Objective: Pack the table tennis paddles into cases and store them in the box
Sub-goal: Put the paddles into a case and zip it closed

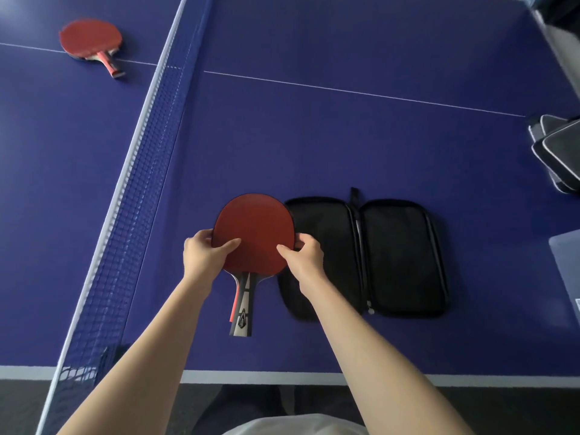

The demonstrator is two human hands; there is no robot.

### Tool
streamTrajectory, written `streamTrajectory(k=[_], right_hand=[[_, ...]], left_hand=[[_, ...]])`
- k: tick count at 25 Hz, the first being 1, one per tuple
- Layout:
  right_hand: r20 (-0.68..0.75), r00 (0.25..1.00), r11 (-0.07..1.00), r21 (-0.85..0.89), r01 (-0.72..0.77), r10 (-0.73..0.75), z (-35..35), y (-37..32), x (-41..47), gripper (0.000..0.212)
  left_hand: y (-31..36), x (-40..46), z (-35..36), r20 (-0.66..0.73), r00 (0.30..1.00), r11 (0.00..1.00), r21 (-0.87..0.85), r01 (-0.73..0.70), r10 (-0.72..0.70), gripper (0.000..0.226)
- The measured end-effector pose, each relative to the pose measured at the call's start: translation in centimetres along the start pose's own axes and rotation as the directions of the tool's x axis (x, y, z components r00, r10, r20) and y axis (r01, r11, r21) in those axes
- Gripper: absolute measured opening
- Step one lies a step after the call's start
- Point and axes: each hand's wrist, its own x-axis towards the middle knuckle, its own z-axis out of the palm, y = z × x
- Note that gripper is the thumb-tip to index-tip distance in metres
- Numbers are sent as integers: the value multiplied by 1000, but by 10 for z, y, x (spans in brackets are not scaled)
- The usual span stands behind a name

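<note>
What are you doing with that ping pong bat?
A person holds a red paddle by its blade, the left hand on one edge and the right hand on the other. Beside it an open black case lies flat on the blue table, still empty. Another paddle waits across the net, and more cases sit at the right edge.

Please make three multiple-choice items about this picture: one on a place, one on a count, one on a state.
1. Where is the far red paddle?
A. beyond the net
B. inside the case
C. on the floor

2. How many red paddles show?
A. one
B. two
C. four

3. The black zip-up case is:
A. zipped shut
B. open flat
C. standing upright

Key:
1 A, it lies past the blue net.
2 B, one far, one near red paddle held by the left hand and the right hand.
3 B, both halves lie spread.
</note>
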Motion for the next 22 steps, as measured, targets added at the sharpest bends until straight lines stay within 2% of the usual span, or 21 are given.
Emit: streamTrajectory(k=[3, 8, 15, 22], right_hand=[[-41, 999, 999, 32, 4, -3, -43, 7, 7, 38], [-96, 995, 1000, 4, 10, -10, -141, 30, 31, 35], [-141, 990, 1000, -27, -14, 10, -261, 66, 73, 32], [-139, 990, 995, -100, -24, 10, -299, 75, 112, 45]], left_hand=[[14, -20, 37, 35, 999, 999, 29, -14, 13, 51], [32, -64, 128, 116, 992, 999, -22, -36, 38, 22], [54, -103, 249, 197, 980, 999, -18, -36, 38, 22], [68, -107, 302, 147, 989, 1000, 5, 3, -4, 21]])
